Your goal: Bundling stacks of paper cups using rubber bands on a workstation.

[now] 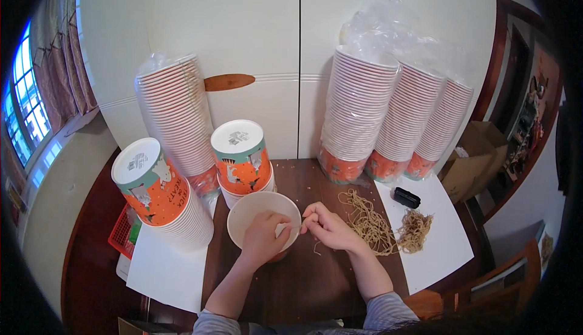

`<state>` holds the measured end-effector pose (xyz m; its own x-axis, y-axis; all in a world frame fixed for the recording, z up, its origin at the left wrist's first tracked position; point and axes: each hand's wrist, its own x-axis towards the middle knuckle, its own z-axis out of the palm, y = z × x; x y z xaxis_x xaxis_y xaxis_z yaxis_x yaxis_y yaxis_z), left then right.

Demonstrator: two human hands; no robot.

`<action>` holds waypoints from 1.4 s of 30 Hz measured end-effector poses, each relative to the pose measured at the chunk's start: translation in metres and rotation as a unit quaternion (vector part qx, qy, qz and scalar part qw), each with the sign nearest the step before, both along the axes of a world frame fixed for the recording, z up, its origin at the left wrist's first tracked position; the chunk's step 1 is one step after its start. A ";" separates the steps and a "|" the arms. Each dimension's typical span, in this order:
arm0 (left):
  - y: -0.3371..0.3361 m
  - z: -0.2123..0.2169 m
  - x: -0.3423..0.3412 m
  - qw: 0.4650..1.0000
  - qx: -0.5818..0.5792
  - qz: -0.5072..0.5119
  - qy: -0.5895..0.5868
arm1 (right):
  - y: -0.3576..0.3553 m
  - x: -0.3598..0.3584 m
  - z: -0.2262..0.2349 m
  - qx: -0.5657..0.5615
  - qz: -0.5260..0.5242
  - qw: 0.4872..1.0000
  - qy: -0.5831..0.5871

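A paper bucket [238, 218] with a white inside stands upright in front of me, its mouth facing up. My left hand [265, 236] reaches over its opening, fingers bent and thumb and finger pinched together near the right rim. Just outside that rim my right hand [331, 228] is closed, thumb against fingers. A thin strand of twine runs between the two pinches at the rim; fingers partly hide it. A loose twine end [317, 248] hangs below my right hand. Right of that hand lies a tangled heap of beige twine [368, 223].
A smaller twine bundle [415, 230] and a black oblong object [406, 198] lie at right. Upside-down orange bucket stacks stand at left [182, 223] and behind the bucket [244, 168]. Plastic-wrapped stacks rise at back left [176, 116] and back right [358, 104].
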<state>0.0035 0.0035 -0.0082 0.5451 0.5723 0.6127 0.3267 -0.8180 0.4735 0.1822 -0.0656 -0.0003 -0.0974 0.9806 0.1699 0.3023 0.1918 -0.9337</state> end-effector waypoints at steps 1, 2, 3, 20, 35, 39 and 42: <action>-0.003 0.003 0.000 1.000 -0.001 -0.001 0.001 | -0.002 -0.001 0.002 0.016 0.003 1.000 -0.023; -0.006 0.006 -0.001 0.999 -0.044 0.004 -0.015 | -0.004 -0.002 0.003 0.032 0.006 0.998 -0.045; -0.008 0.009 -0.002 0.996 -0.086 0.008 -0.031 | -0.005 -0.002 0.005 0.032 0.004 0.998 -0.046; -0.098 -0.089 -0.052 0.875 -0.456 -0.037 -0.159 | -0.089 -0.070 -0.093 -0.124 -0.061 0.975 0.176; -0.137 -0.097 -0.070 0.748 -0.615 -0.059 -0.242 | -0.137 -0.125 -0.109 -0.104 -0.161 0.981 0.041; -0.143 -0.106 -0.076 0.704 -0.660 -0.053 -0.258 | -0.141 -0.129 -0.104 -0.077 -0.140 0.986 0.045; -0.145 -0.110 -0.074 0.710 -0.644 -0.065 -0.276 | -0.140 -0.128 -0.100 -0.041 -0.140 0.989 0.014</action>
